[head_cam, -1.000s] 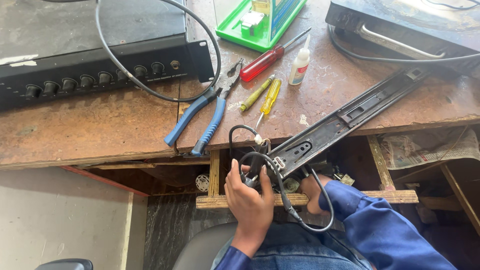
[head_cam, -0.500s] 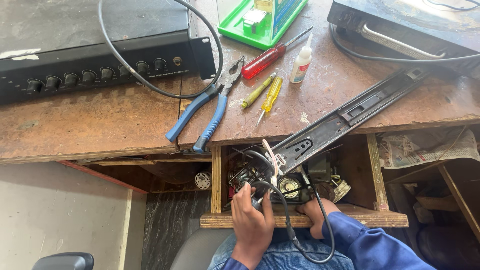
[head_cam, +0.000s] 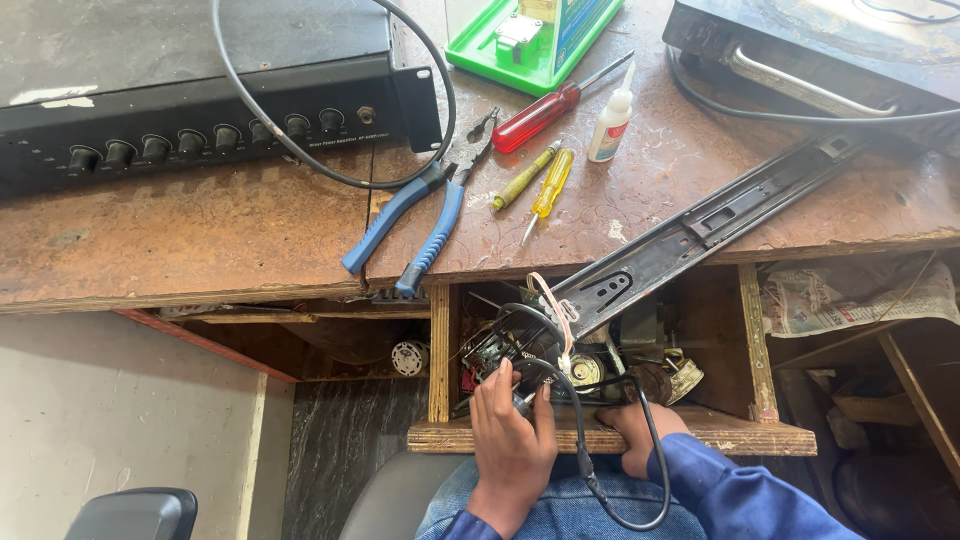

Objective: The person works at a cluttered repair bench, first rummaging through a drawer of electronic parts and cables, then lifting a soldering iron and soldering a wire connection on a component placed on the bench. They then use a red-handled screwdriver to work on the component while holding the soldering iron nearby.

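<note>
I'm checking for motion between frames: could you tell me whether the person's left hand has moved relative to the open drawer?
Yes. The left hand, formerly up near the desk edge, is now lower, at the drawer's front board.

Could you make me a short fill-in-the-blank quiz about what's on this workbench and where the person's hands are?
1. The pliers on the bench have ____ handles.
2. Both hands, the left hand and the right hand, reach into an open wooden ____.
3. The big screwdriver has a ____ handle.
4. The small white bottle lies beside the ____ tray.

Missing words: blue; drawer; red; green
</note>
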